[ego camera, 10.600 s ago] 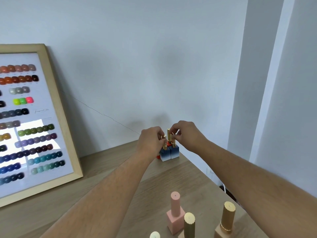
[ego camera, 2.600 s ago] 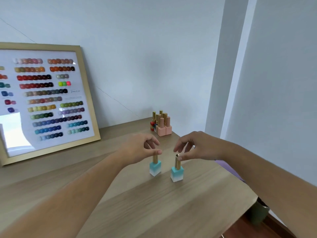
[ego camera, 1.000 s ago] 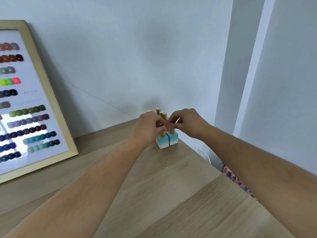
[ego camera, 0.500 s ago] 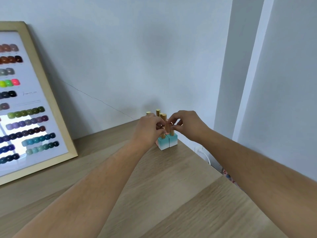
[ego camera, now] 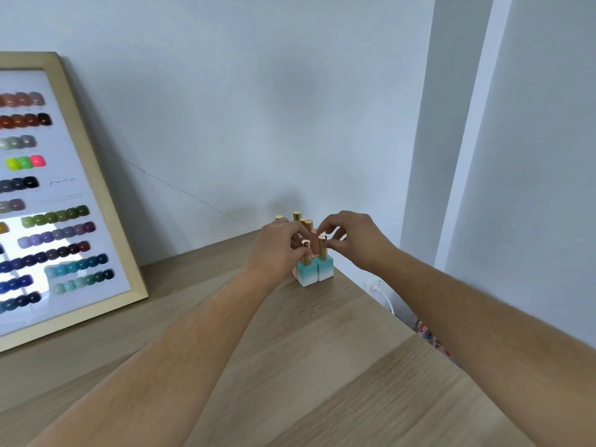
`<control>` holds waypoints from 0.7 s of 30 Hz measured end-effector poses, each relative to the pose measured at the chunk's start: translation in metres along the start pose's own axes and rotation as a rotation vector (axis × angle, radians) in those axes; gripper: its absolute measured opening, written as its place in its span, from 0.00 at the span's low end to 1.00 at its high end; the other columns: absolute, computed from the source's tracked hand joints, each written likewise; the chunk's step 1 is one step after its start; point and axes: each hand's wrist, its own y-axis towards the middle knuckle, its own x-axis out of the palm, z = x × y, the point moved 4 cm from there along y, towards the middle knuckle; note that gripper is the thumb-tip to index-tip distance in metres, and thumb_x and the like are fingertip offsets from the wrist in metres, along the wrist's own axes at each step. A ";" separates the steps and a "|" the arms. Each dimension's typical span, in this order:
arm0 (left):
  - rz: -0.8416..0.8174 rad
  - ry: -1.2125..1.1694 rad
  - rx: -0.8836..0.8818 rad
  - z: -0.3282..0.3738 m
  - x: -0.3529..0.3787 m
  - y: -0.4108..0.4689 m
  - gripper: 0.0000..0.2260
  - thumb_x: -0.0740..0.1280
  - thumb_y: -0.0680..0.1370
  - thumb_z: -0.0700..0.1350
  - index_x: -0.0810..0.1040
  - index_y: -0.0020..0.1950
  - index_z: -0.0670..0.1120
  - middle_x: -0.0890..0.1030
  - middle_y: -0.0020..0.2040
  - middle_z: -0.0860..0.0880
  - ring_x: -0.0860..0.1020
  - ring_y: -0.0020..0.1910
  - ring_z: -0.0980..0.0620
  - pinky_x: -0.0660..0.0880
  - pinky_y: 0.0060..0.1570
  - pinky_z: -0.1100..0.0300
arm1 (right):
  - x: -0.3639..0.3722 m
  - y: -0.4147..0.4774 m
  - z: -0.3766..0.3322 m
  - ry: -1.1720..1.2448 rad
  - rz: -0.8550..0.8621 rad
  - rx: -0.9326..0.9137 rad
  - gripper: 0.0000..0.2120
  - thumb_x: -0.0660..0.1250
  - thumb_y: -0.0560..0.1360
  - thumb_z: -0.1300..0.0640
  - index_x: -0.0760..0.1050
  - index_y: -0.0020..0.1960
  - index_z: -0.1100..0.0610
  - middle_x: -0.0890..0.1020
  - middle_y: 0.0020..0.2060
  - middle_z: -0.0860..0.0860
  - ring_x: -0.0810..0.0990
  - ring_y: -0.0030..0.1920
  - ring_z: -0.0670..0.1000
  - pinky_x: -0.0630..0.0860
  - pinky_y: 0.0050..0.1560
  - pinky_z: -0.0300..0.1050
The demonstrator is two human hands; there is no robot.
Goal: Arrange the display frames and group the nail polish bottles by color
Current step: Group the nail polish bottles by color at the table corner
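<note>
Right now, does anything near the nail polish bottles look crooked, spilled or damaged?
A thin dark crack runs diagonally down the wall toward the bottles. The two teal bottles stand upright, side by side; nothing looks spilled.

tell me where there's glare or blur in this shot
Head view: a bright window reflection washes out the lower left glass of the wooden-framed nail colour chart; the light wood tabletop is motion-smeared in the foreground; the two teal-and-white nail polish bottles look fairly sharp.

left hand (ego camera: 280, 250): fingers pinched | right hand (ego camera: 351, 241): fingers curled, slightly apart | forearms extended
</note>
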 end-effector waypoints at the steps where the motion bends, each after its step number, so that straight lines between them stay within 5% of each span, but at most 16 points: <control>1: 0.007 0.004 0.003 0.000 -0.003 -0.001 0.10 0.74 0.69 0.40 0.81 0.49 0.45 0.76 0.42 0.51 0.77 0.40 0.55 0.74 0.43 0.65 | -0.002 -0.001 -0.002 -0.005 0.005 0.000 0.08 0.72 0.70 0.61 0.80 0.47 0.51 0.78 0.44 0.50 0.79 0.41 0.49 0.75 0.46 0.40; 11: 0.053 0.070 -0.046 -0.005 -0.073 -0.054 0.09 0.73 0.68 0.52 0.73 0.38 0.62 0.74 0.40 0.59 0.75 0.41 0.61 0.68 0.39 0.67 | -0.017 -0.032 -0.067 0.028 0.017 -0.045 0.04 0.69 0.71 0.60 0.79 0.43 0.51 0.80 0.44 0.48 0.78 0.40 0.43 0.73 0.42 0.35; 15: 0.098 0.080 -0.139 -0.017 -0.117 -0.100 0.07 0.73 0.69 0.52 0.75 0.41 0.60 0.75 0.41 0.59 0.75 0.41 0.61 0.70 0.39 0.66 | -0.002 -0.052 -0.118 0.103 -0.022 -0.069 0.04 0.69 0.71 0.59 0.79 0.43 0.51 0.81 0.41 0.47 0.79 0.42 0.46 0.74 0.43 0.35; 21: 0.198 0.053 -0.269 -0.040 -0.200 -0.193 0.08 0.73 0.69 0.52 0.77 0.45 0.58 0.77 0.43 0.58 0.76 0.44 0.60 0.72 0.42 0.64 | 0.047 -0.086 -0.214 0.158 -0.090 -0.200 0.02 0.70 0.72 0.55 0.79 0.45 0.51 0.79 0.37 0.43 0.77 0.37 0.38 0.68 0.36 0.26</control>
